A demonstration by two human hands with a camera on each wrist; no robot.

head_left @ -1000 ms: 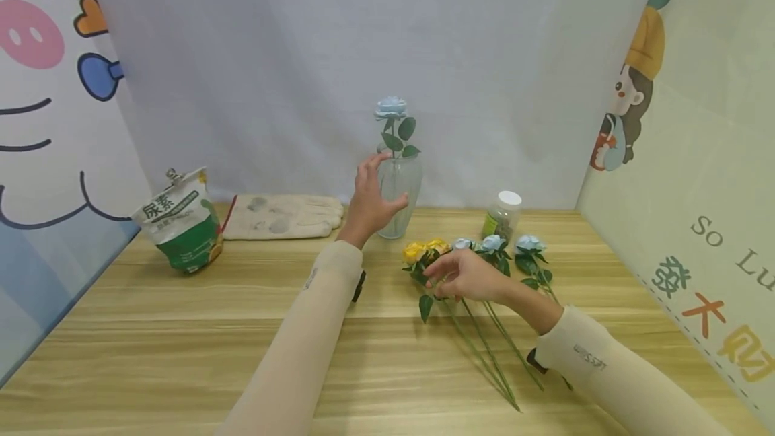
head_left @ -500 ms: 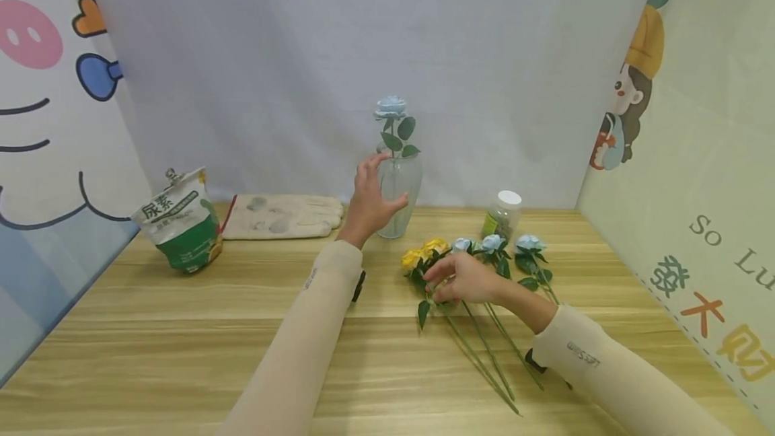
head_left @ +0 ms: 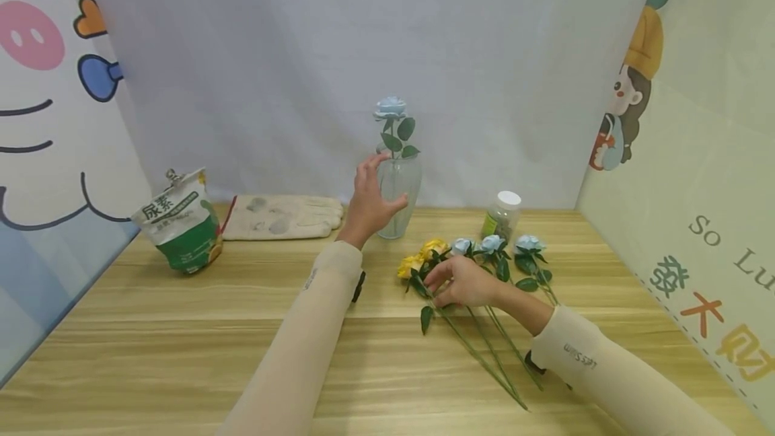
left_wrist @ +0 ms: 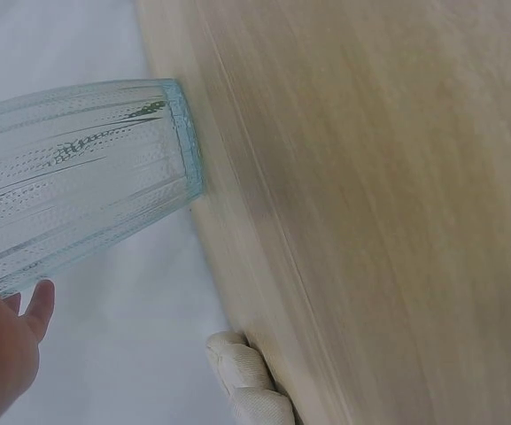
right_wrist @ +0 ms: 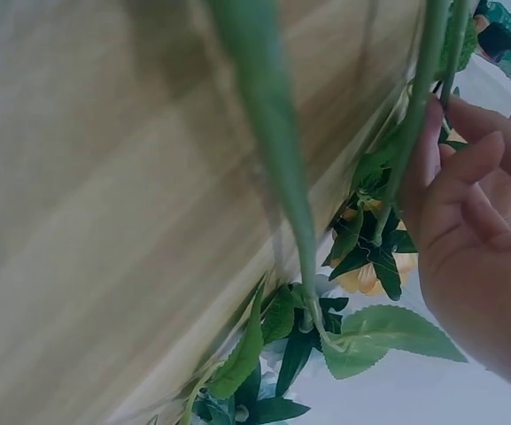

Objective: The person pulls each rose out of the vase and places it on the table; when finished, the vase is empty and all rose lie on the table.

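In the head view a clear glass vase (head_left: 407,184) stands at the back of the table with one pale blue rose (head_left: 390,107) upright in it. My left hand (head_left: 371,200) holds the vase's left side, fingers near the rim and thumb across the front. The left wrist view shows the lower part of the vase (left_wrist: 87,168) beside this hand. My right hand (head_left: 463,281) pinches the stem of a yellow rose (head_left: 410,266) low over the table; the fingertips are partly hidden. Beside it lie another yellow rose (head_left: 434,247) and several pale blue roses (head_left: 492,243), stems towards me.
A white-capped jar (head_left: 502,216) stands behind the blue roses. Left of the vase lies a pair of cream work gloves (head_left: 281,216). Farther left stands a green and white bag (head_left: 184,224) closed with a metal clip. A pale curtain (head_left: 272,73) hangs behind the table.
My right hand has come slightly down and closed its fingers at the yellow rose's stem. That flower head has shifted a little left and towards me. My left hand and the vase stay put.
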